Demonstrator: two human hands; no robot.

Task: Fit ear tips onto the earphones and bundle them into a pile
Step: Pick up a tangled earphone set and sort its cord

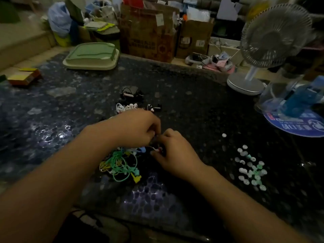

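My left hand and my right hand meet above the middle of the dark table. Both pinch a small earphone piece between their fingertips; most of it is hidden. Under my hands lies a tangle of green and yellow earphones. Beyond my hands sit white earphones and black earphones. Loose white and green ear tips are scattered to the right.
A white desk fan stands at the back right, next to a blue plastic-wrapped item. A green tray lies at the back left, a small orange box at the far left. Cardboard boxes line the far edge.
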